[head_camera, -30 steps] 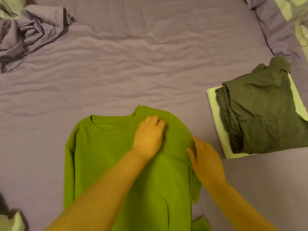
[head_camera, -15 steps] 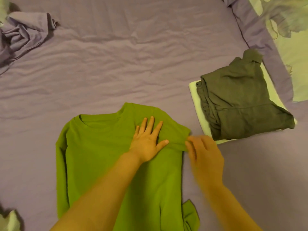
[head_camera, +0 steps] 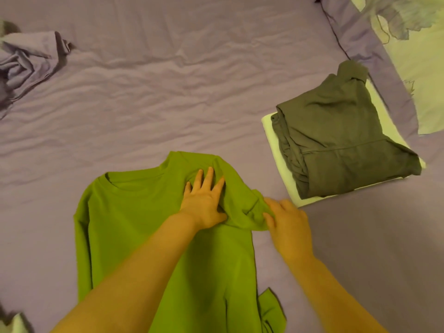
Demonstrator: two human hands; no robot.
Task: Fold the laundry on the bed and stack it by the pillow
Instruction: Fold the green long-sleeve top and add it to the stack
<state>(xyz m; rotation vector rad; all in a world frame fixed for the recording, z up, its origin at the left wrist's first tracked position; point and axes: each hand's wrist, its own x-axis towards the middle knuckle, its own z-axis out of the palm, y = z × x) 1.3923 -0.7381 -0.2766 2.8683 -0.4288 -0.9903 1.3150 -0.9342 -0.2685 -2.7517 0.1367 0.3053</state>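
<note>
Green shirt: matt, soft knit cloth.
Bed sheet: matt purple cloth, finely wrinkled.
Dark garment: matt cloth.

Our count of what lies on the bed

We count one bright green shirt spread flat; two folded pieces stacked together, one dark olive garment on one pale folded piece; one crumpled lilac cloth; one pillow; two hands, left hand and right hand.
</note>
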